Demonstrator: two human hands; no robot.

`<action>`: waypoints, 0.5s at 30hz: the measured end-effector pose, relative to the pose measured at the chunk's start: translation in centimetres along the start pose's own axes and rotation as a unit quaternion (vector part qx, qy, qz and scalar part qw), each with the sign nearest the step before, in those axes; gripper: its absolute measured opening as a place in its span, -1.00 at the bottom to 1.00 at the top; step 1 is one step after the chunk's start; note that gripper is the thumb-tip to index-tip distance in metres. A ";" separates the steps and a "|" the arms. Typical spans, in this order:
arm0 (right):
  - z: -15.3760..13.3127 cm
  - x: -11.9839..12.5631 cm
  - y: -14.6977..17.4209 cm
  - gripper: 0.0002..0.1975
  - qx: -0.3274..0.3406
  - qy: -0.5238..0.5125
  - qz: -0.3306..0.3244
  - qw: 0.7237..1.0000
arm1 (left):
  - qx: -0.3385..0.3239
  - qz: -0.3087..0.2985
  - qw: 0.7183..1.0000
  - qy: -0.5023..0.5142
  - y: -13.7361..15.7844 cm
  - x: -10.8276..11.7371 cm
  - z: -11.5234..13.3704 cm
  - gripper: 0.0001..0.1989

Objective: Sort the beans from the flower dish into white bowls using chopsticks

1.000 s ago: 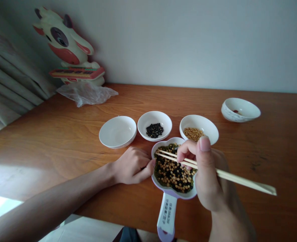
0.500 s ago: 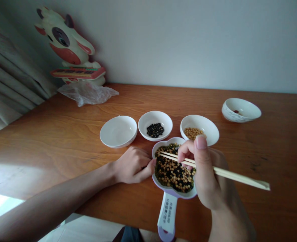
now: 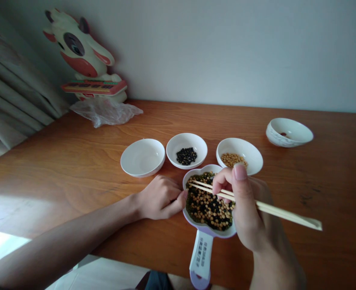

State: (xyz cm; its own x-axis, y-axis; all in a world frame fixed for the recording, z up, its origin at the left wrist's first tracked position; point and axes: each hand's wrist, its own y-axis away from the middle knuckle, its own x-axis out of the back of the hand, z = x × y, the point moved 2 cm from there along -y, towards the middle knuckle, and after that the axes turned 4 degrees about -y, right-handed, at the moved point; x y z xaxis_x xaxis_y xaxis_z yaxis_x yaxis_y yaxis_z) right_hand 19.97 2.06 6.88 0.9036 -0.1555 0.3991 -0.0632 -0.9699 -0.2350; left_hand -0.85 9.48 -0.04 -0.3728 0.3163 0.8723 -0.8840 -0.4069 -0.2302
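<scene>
My right hand (image 3: 250, 205) is closed round a pair of pale wooden chopsticks (image 3: 286, 212). Their tips are slightly apart, among the beans at the upper left of a flower-shaped dish (image 3: 192, 220). This white dish has a purple underside and a labelled handle (image 3: 201, 253) pointing towards me. In it lie mixed yellow, black and green beans (image 3: 209, 207). My left hand (image 3: 162, 197) rests on the table with curled fingers, its thumb side against the dish's left rim. Whether a bean sits between the chopstick tips is too small to tell.
Behind the dish stand a white bowl (image 3: 143, 157) without visible contents, a bowl of black beans (image 3: 186, 139) and a bowl of yellow beans (image 3: 250, 155). Another bowl (image 3: 289, 133) with small reddish pieces is farther right. A cow toy keyboard (image 3: 84, 60) and clear plastic bag (image 3: 107, 112) are back left.
The chopsticks' rear end has dropped slightly, while their tips stay at the dish's upper left. Both hands hold nearly the same positions.
</scene>
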 end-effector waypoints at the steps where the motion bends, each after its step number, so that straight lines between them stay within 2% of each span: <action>1: 0.0 0.0 0.0 -0.33 -0.003 0.001 0.001 1.000 | 0.000 0.001 1.000 0.001 0.0 0.0 0.0 -0.49; 15: 0.1 0.0 0.0 -0.35 -0.004 -0.002 0.011 1.000 | -0.003 0.003 1.000 0.002 0.0 -0.1 0.0 -0.49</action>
State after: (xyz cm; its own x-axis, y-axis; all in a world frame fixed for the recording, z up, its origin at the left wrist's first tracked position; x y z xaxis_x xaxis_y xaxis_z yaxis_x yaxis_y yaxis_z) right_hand 20.01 2.05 6.73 0.9035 -0.1759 0.3908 -0.0864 -0.9680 -0.2358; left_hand -0.87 9.47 -0.10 -0.3791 0.3166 0.8695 -0.8834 -0.4035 -0.2383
